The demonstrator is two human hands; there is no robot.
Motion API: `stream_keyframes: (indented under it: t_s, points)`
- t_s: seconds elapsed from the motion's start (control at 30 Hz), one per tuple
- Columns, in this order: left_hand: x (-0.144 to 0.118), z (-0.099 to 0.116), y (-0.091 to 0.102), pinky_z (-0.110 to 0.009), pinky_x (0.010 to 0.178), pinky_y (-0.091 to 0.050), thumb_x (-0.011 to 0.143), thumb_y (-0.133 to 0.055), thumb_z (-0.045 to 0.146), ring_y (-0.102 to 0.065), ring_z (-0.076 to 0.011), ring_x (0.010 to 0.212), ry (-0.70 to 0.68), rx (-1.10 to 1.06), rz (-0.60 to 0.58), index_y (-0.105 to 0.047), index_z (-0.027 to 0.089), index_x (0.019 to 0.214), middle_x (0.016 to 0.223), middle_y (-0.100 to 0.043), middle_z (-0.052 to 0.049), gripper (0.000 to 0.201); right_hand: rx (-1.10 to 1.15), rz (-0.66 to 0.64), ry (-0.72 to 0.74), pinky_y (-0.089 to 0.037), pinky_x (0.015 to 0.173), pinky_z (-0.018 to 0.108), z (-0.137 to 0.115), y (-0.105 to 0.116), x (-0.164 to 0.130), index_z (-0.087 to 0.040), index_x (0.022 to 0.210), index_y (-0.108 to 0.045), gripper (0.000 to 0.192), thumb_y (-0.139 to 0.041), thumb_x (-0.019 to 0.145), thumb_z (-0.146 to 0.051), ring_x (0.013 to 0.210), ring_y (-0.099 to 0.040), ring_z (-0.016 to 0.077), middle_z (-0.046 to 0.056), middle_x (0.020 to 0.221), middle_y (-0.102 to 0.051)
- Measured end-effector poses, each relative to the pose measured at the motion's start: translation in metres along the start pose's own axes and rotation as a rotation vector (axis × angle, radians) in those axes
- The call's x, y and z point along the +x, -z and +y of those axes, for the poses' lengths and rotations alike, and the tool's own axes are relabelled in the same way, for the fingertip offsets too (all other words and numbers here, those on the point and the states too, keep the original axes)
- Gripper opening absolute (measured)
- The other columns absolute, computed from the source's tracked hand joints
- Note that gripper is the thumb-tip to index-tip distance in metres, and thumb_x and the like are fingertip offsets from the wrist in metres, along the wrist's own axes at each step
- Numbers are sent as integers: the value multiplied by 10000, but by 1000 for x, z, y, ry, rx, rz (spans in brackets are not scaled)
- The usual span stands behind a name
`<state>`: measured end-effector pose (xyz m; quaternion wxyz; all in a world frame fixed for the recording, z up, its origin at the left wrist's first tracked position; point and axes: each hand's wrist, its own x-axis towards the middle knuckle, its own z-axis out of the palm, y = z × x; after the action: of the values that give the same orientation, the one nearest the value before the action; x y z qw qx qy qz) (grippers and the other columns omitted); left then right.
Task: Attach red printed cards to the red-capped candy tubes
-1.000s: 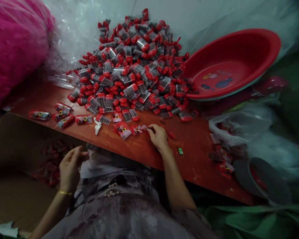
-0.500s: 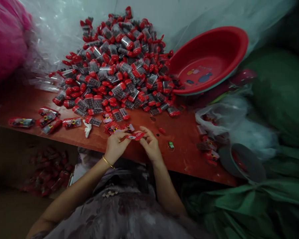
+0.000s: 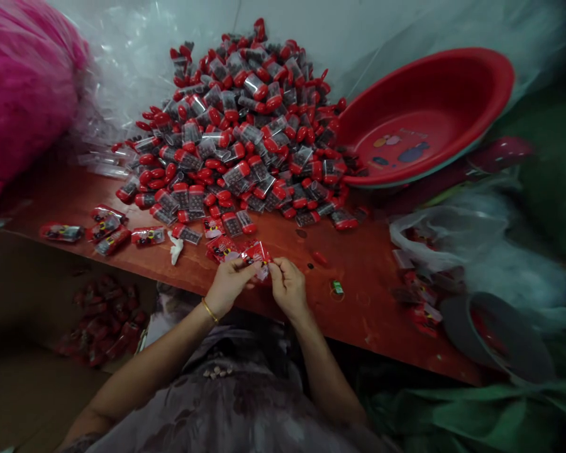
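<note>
A small red printed packet is held upright between both hands, close to the table's front edge. My left hand, with a gold bangle at the wrist, pinches its lower left side. My right hand is closed at its right side, thumb and forefinger on the edge. More red packets lie flat just behind my left hand. Beyond them rises a large heap of clear tubes with red caps, dark pieces inside them. Whether the held packet is open or sealed I cannot tell.
Several filled packets and a crumpled white scrap lie to the left. A red basin tilts against the heap at right. Near it are a plastic bag and a grey container. More packets lie below the table.
The packet has been turned from lying nearly flat to upright, its printed face now showing. Both hands have shifted their grip on it. The whole view has swung slightly left.
</note>
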<state>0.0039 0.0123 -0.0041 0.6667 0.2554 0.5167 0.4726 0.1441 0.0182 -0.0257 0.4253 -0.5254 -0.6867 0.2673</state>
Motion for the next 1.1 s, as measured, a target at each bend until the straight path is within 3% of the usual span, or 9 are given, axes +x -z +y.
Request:
stream_keyframes:
  t_s: [0.1,0.2,0.3,0.37,0.47,0.63,0.77,0.97,1.1]
  points:
    - [-2,7,7,-196,449,-466,475,-827,387,-587,-101,514,97,-82,28,-677,124,715,640,-654,-11,387,-76,-100,112,-379,621,285,-2,-3,11,-224,731,-553,218,-417,887,-290,613,-483,154,8,664,-554]
    - [-2,13,15,-173,438,-460,442,-842,378,-586,-90,506,21,-117,123,-648,112,663,610,-648,-12,396,-186,-212,203,-383,651,292,-1,-5,39,-220,778,-576,294,-332,932,-277,653,-498,166,22,686,-570]
    - [1,20,22,-160,443,-454,413,-854,356,-590,-88,509,-34,-142,200,-598,116,600,569,-631,1,398,-423,-302,344,-378,789,323,7,-9,83,-201,1016,-609,252,-380,911,-204,910,-524,205,76,1025,-636]
    - [3,24,24,-167,447,-458,420,-852,363,-588,-88,500,-26,-160,212,-599,121,624,566,-628,8,405,-599,-437,480,-340,873,351,15,-14,109,-217,1174,-567,354,-397,879,-120,1109,-450,233,70,1279,-544]
    - [4,29,25,-177,455,-462,462,-839,370,-600,-96,514,4,-181,196,-622,125,706,613,-654,-4,409,-745,-576,592,-292,927,371,28,-14,127,-240,1236,-531,413,-424,861,-104,1177,-398,235,47,1352,-494]
    - [5,30,25,-181,460,-463,510,-826,345,-620,-111,536,50,-226,116,-620,124,740,616,-661,-11,380,-811,-552,561,-273,926,396,44,15,106,-187,1164,-581,317,-430,886,-181,1011,-479,236,83,1207,-596]
    - [7,26,17,-189,449,-458,520,-823,332,-624,-119,531,103,-245,63,-617,127,732,619,-662,-10,360,-855,-461,537,-290,917,378,46,33,93,-162,1209,-562,382,-377,881,-96,1039,-469,233,92,1239,-577]
    - [3,21,10,-192,454,-449,571,-798,298,-634,-129,545,111,-252,86,-595,141,692,611,-655,-2,284,-870,-566,744,-260,971,428,34,6,127,-231,1278,-504,415,-365,906,-111,1174,-390,254,36,1374,-486]
    - [-1,27,19,-196,481,-460,609,-776,276,-626,-122,539,102,-268,111,-585,140,684,596,-648,1,246,-849,-575,811,-172,1048,477,36,-3,138,-236,1226,-534,359,-398,910,-136,1160,-413,248,44,1262,-570]
